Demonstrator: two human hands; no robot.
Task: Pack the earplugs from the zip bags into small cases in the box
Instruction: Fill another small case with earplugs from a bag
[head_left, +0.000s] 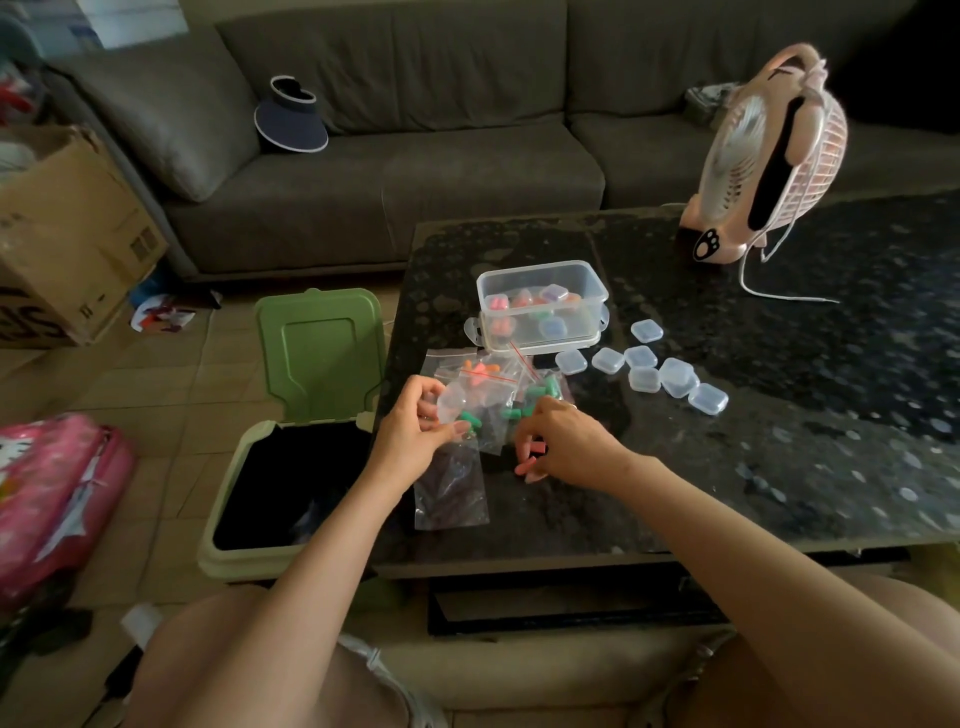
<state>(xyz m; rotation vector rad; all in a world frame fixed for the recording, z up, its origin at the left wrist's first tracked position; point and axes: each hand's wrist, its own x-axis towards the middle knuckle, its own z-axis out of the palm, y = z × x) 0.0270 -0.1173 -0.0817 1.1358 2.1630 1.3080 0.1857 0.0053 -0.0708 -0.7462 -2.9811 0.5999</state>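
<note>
My left hand (415, 423) holds a small clear case (451, 405) with a green earplug at its fingertips, over the near left part of the dark table (727, 441). My right hand (561, 441) pinches pink earplugs (532, 457) just above the tabletop. Between and behind the hands lie several zip bags (493, 384) of orange, green and dark earplugs; one flat bag (451, 491) lies under my left wrist. The clear box (543, 306) behind them holds filled cases. Several empty cases (649, 369) sit to its right.
A green bin (291, 441) with its lid up stands at the table's left edge. A pink fan (763, 156) with a white cord stands at the table's far right. A grey sofa (415, 130), a cardboard carton (67, 234) and a pink bag (52, 493) surround the area.
</note>
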